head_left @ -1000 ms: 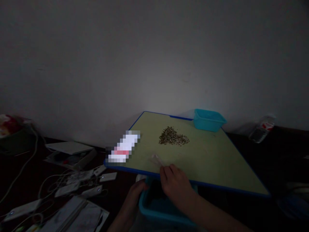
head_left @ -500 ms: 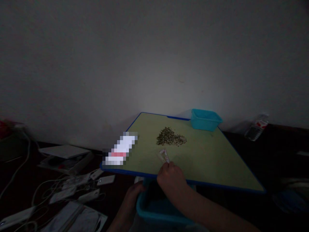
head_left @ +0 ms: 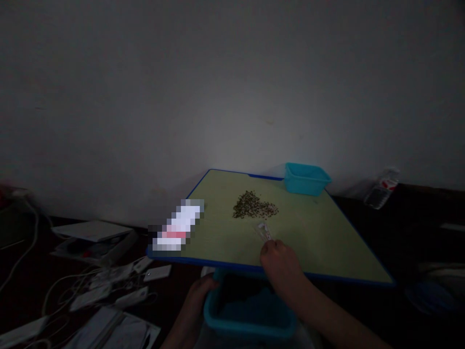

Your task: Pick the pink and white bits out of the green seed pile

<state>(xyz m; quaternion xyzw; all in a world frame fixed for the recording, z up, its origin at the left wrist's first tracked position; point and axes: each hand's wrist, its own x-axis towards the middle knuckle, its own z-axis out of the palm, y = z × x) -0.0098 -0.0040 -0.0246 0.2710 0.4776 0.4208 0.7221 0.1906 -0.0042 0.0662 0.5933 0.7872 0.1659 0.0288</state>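
Observation:
My right hand [head_left: 279, 257] is closed on a small, partly see-through flat piece with whitish printed edges [head_left: 264, 230], its exact kind unclear. It holds the piece low over the near part of the table top [head_left: 319, 242]. Just beyond lies a spread heap of small dark seeds or grains [head_left: 250, 205]. Below the table's front edge, my left hand [head_left: 202, 290] grips the left rim of a blue plastic bin [head_left: 250, 328]. Dark material shows inside that bin, too dim to make out.
A second blue bin [head_left: 307, 180] stands at the table's back right corner. A bright, blurred-out phone-like slab [head_left: 178, 227] lies at the left edge. White cables and power strips [head_left: 109, 286] clutter the floor at left. A wall [head_left: 232, 87] rises behind.
My right hand has moved right with the flat piece, uncovering more of the lower bin. The left hand still holds the bin's rim. The view has shifted slightly.

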